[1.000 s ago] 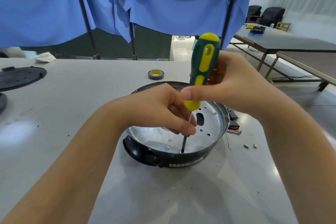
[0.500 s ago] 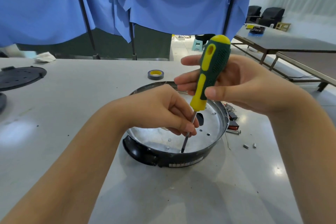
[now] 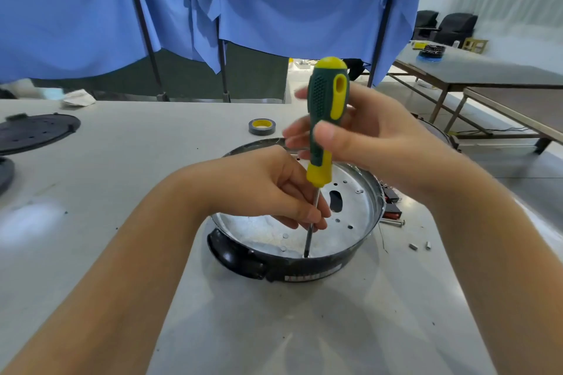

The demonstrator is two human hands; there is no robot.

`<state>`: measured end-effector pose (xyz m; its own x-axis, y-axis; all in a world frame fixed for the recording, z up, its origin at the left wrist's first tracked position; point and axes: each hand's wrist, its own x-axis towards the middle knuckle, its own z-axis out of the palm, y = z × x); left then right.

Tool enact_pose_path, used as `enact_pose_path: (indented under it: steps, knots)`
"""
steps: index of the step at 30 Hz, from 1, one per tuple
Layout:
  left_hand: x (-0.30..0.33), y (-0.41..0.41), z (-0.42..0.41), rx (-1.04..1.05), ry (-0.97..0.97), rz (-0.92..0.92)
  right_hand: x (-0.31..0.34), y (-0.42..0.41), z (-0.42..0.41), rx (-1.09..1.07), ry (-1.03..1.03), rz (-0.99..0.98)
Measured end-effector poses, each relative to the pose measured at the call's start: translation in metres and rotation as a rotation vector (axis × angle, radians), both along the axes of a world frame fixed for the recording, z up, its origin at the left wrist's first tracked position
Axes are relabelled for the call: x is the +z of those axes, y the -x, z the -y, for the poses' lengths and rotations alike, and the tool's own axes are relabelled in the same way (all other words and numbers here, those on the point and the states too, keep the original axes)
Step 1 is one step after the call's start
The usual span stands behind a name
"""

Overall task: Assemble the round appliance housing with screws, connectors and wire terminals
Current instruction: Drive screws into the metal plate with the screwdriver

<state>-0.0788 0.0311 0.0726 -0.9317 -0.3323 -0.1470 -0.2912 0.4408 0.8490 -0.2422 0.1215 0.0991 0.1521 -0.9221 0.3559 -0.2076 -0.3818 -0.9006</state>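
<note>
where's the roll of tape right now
In the head view the tape roll lies flat on the table, just behind the round housing, left of the screwdriver.

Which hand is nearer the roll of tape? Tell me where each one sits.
Right. The right hand grips the screwdriver handle just right of the tape roll; the left hand pinches the shaft lower, nearer the person.

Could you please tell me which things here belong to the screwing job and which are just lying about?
In use:
- screwdriver, right hand on its grip
- left hand steadying the shaft
- round housing

Lying about:
- tape roll
- black perforated disc
- loose bolt
</note>
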Motion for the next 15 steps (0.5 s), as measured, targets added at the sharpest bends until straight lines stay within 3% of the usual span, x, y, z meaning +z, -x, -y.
enact_pose_path:
  steps: [3, 5, 15]
  knots:
    - [0.0, 0.0, 0.0, -0.014, 0.002, 0.016, 0.004, 0.007, -0.001, 0.179, -0.061, 0.285]
    - [0.001, 0.001, 0.0, -0.02, 0.003, 0.019, 0.004, 0.007, -0.001, 0.187, -0.035, 0.305]
    - [0.0, 0.001, 0.001, -0.009, 0.045, 0.057, 0.006, -0.008, -0.005, -0.454, 0.303, -0.15]
